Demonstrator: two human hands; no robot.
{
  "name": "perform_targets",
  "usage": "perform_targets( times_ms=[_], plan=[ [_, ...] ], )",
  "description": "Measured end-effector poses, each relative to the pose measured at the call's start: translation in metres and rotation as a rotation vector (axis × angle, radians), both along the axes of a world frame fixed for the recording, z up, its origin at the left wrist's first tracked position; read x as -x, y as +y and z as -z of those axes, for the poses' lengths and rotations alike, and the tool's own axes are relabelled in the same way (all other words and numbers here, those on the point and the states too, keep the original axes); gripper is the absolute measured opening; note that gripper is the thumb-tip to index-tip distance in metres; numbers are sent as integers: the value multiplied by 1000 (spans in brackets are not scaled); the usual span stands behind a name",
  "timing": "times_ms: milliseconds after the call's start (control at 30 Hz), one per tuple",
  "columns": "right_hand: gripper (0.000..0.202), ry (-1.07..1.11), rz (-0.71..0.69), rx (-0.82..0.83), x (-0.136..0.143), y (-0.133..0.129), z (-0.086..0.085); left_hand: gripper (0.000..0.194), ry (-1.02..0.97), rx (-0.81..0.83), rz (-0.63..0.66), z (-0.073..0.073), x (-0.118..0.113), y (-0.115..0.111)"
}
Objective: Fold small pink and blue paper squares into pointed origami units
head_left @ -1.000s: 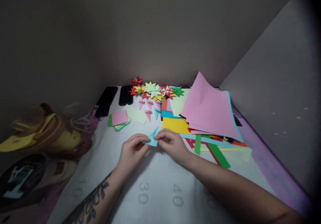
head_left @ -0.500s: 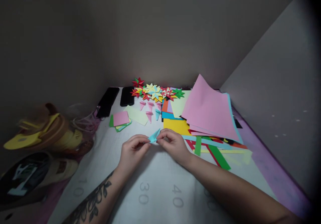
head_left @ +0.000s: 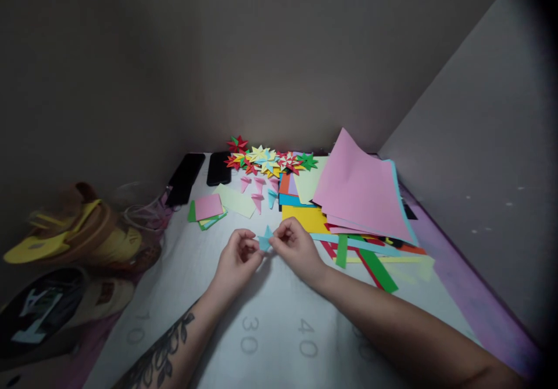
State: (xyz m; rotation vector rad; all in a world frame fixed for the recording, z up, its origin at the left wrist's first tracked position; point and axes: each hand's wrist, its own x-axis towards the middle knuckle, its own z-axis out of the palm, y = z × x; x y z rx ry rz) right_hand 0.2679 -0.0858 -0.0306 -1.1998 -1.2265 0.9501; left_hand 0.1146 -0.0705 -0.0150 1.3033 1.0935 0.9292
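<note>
A small light-blue folded paper piece [head_left: 265, 239] is held up over the white mat, pointed at its top. My right hand [head_left: 299, 253] pinches its right side between thumb and fingers. On its other side, my left hand [head_left: 239, 259] has thumb and fingers curled in at the lower left edge, touching the paper. Just beyond the hands lie several pink folded pieces [head_left: 257, 203] and one light-blue folded piece [head_left: 272, 197]. Behind them is a heap of multicoloured folded paper stars [head_left: 264, 157].
Small paper squares [head_left: 208, 207] and a pale green sheet [head_left: 236, 200] lie left of centre. Large pink sheets [head_left: 360, 191] and cut strips [head_left: 377, 270] spread at right. Two black phones [head_left: 219, 168] sit at the back. A lidded tumbler [head_left: 117, 241] stands at left. Walls close the far side.
The light-blue paper has been turned, its point now facing more upward. My left fingers have loosened and spread a little, while the right hand keeps its pinch.
</note>
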Motion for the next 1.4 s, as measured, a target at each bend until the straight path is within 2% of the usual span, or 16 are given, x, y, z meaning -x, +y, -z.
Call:
perform_targets(
  times_ms=[133, 400, 533, 667, 733, 800, 867, 967, 1033, 1167, 1300, 1400],
  plan=[
    [14, -115, -187, -5, -1, -2, 0, 31, 10, -40, 48, 1, 3, 2],
    [14, 12, -139, 20, 4, -1, 1, 26, 41, 61, 95, 3, 2, 3],
    [16, 77, -168, 85, 4, 2, 1, 23, 32, 55, -54, 3, 2, 4],
    [16, 142, -150, 131, -1, 6, 4, 28, -80, 74, -187, 3, 8, 10],
    [14, 109, -101, 103, -3, 6, 5, 30, -127, 84, -220, 3, 11, 13],
    [11, -11, -30, 26, -5, 5, 5, 31, -139, 104, -233, 4, 12, 15],
    [15, -186, 16, -80, -5, 3, 2, 31, -126, 137, -223, 4, 12, 15],
    [30, -369, -11, -194, -3, -1, -1, 31, -98, 173, -188, 1, 10, 13],
    [35, -374, -41, -189, -1, -1, -2, 29, -72, 155, -154, -1, 8, 11],
    [29, -225, -22, -86, -3, 3, 2, 23, -12, 123, -59, -1, 6, 8],
    [33, -235, -59, -152, -9, 8, 3, 22, 0, 115, -50, 0, 7, 10],
    [25, -274, -96, -147, -10, 8, -1, 23, 72, 72, -36, 0, 8, 10]
  ],
)
